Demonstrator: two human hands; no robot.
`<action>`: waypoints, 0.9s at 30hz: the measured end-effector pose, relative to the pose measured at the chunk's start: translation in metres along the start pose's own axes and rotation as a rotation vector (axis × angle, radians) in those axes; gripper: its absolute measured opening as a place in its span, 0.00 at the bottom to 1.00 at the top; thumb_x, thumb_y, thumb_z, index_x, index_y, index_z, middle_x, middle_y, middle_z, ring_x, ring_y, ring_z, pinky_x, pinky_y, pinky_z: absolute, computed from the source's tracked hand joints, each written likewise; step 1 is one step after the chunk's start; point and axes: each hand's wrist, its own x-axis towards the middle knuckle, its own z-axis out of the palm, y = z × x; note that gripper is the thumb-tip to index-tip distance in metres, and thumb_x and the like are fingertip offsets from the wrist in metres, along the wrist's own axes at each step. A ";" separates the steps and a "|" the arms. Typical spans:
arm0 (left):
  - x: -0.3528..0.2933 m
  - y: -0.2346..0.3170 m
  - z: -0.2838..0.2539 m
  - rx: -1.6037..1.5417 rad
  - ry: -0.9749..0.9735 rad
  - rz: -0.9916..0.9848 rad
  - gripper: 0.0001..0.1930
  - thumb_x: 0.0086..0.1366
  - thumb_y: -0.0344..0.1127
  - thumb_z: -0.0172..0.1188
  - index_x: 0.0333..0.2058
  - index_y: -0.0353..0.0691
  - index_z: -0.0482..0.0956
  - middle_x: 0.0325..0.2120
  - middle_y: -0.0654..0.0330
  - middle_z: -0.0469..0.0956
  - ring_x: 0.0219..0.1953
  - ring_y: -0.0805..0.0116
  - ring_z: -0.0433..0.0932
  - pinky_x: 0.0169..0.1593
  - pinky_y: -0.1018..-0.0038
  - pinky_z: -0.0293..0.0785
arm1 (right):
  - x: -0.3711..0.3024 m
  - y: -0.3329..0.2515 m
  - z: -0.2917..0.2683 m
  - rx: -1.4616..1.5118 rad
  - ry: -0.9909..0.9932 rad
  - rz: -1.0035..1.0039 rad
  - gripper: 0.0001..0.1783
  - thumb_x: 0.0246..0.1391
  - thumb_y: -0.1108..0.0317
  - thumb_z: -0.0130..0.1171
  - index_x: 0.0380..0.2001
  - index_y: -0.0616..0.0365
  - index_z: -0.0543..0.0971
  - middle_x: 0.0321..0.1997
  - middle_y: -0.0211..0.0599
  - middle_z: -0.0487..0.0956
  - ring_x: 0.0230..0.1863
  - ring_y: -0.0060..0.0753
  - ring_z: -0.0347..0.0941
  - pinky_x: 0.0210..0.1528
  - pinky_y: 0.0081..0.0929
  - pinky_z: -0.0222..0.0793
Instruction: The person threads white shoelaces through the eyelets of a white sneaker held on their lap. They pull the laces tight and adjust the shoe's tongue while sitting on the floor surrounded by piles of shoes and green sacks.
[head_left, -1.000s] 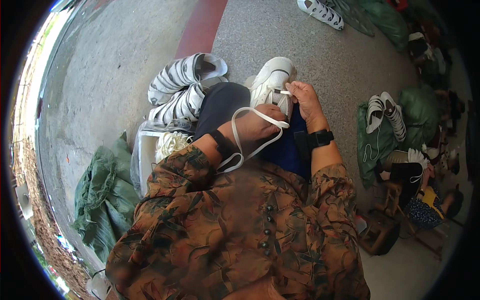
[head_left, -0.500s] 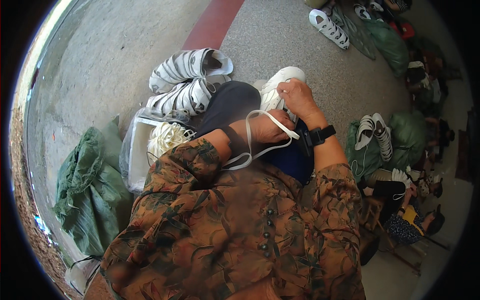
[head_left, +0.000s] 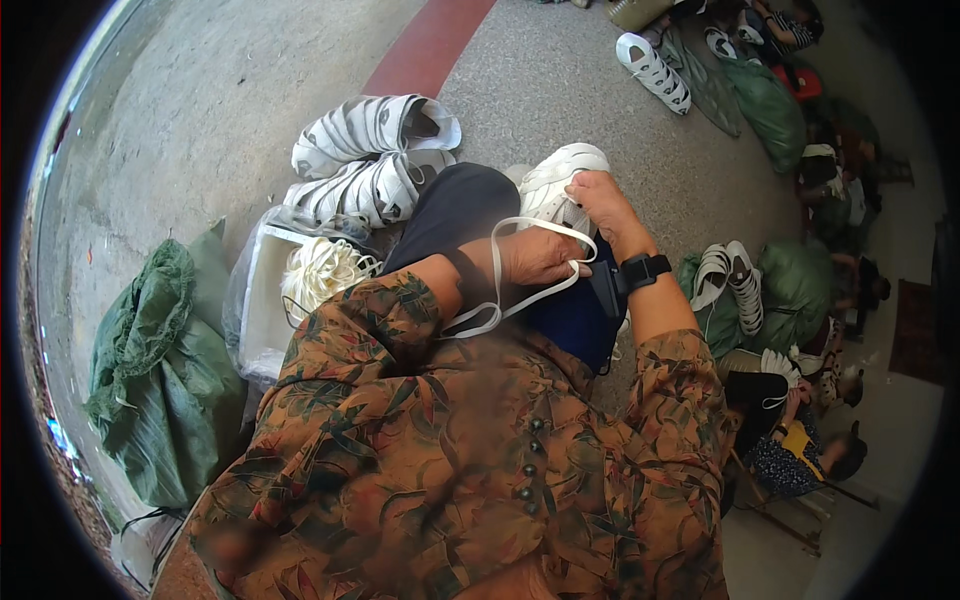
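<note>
A white shoe (head_left: 560, 180) rests by my dark-clad knees, its toe pointing away from me. My right hand (head_left: 607, 208) is closed at the shoe's right side, thumb and fingers pressed against its upper. Near the opening, my left hand (head_left: 540, 255) has its fingers closed with a flat white shoelace (head_left: 482, 318) passing through them. The lace loops over the left wrist and trails back toward my shirt. Both sets of fingertips are partly hidden, and I cannot see the eyelets beneath them.
Stacks of white shoe uppers (head_left: 355, 135) lie left of my knee. Below them, a white box (head_left: 262, 300) holds a bundle of laces (head_left: 325, 268), beside a green sack (head_left: 165, 390). More shoes (head_left: 742, 285) and green sacks (head_left: 795, 290) stand right, near a seated person (head_left: 790, 455).
My right hand has shifted slightly down along the shoe's side, and more of the shoe's toe shows. The lace loop by the left hand has drawn in a little.
</note>
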 end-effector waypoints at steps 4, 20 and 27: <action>0.002 0.006 -0.006 0.019 -0.041 -0.043 0.20 0.64 0.45 0.52 0.19 0.35 0.68 0.19 0.50 0.68 0.26 0.48 0.69 0.33 0.59 0.65 | -0.009 -0.013 -0.003 -0.145 -0.028 -0.066 0.04 0.44 0.74 0.55 0.20 0.64 0.73 0.22 0.33 0.73 0.27 0.26 0.68 0.32 0.30 0.64; 0.004 0.015 -0.006 0.044 0.006 -0.053 0.18 0.59 0.39 0.57 0.16 0.35 0.66 0.17 0.50 0.67 0.24 0.48 0.68 0.31 0.59 0.64 | -0.017 0.007 0.010 -0.355 0.324 -0.610 0.05 0.40 0.81 0.55 0.25 0.62 0.75 0.26 0.46 0.75 0.30 0.49 0.72 0.32 0.36 0.68; 0.005 0.017 -0.007 0.025 0.013 -0.043 0.18 0.60 0.40 0.56 0.16 0.35 0.66 0.16 0.51 0.66 0.23 0.49 0.68 0.30 0.60 0.64 | -0.010 0.006 0.012 -0.545 0.470 -0.895 0.05 0.41 0.81 0.54 0.25 0.61 0.74 0.25 0.45 0.74 0.29 0.48 0.73 0.31 0.36 0.70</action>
